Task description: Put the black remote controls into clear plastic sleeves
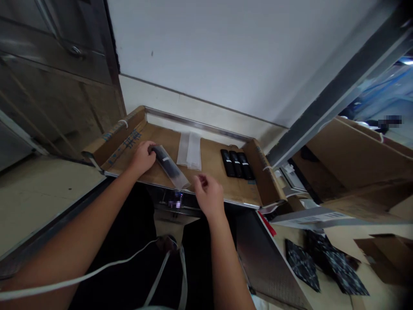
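My left hand [144,157] grips the upper end of a slim black object [166,160] inside a clear plastic sleeve. The sleeve [183,183] reaches past the object toward the tray's front edge, and a small white label shows on the black body. Close to the sleeve's loose end is my right hand [209,193], its fingers curled together; whether anything is pinched in them is hidden. Behind the hands lie flat translucent sleeves [189,150]. To their right, three black objects [237,163] with white labels lie side by side.
A cardboard-lined tray [213,153] with raised cardboard sides holds these things against a white wall [206,51]. On the right stands a large open cardboard box [361,168]. Dark patterned pieces [332,262] lie on the floor, and a white cord [106,269] crosses my left forearm.
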`<state>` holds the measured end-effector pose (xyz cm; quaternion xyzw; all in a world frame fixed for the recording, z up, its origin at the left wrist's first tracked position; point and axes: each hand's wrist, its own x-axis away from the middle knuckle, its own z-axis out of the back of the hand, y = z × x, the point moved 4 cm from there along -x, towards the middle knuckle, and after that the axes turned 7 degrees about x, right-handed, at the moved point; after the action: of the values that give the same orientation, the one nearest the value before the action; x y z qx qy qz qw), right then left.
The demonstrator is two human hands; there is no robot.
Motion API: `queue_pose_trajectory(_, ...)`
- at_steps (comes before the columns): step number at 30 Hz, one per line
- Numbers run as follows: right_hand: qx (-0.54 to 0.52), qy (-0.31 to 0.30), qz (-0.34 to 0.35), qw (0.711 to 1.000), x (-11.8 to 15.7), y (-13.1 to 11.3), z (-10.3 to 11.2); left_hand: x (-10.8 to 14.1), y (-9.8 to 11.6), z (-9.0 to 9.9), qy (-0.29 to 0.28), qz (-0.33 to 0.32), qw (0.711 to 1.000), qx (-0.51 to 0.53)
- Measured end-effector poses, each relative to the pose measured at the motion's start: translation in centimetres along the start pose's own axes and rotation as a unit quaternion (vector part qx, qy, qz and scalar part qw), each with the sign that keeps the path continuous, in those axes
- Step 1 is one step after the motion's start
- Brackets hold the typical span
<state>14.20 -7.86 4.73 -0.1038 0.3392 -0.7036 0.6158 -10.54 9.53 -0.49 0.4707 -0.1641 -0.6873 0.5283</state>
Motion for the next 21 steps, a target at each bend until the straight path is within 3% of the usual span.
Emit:
queue_pose_trajectory(6, 0.167, -0.15, 0.041, 0.974, -5.1, -5.4, -5.2, -0.1, -0.2, -0.2, -0.027, 0.037, 0.998, -0.046)
queue_pose_trajectory(11, 0.17, -0.241, 0.023, 0.955, -7.0, -5.9, -8.1, -0.4, -0.7, -0.3, -0.036, 0.054, 0.998, -0.011)
queue_pose_trajectory(13, 0.115, -0.249, 0.005, 0.962, -6.9, -5.3, -7.9, -0.6, -0.9, -0.3, -0.029, 0.07, 0.996, 0.034)
queue_pose_trajectory(16, -0.095, -0.293, -0.054, 0.95, -5.4, -4.4, -6.9, -0.5, -0.4, 0.3, 0.015, 0.133, 0.978, 0.161)
queue_pose_trajectory(18, -0.255, -0.321, -0.092, 0.908, -3.6, -4.0, -6.2, 0.3, 0.8, 0.5, 0.002, 0.212, 0.938, 0.273)
queue_pose_trajectory(21, -0.389, -0.333, -0.129, 0.849, -0.8, -3.7, -5.4, 2.0, 4.6, 0.4, -0.084, 0.298, 0.852, 0.423)
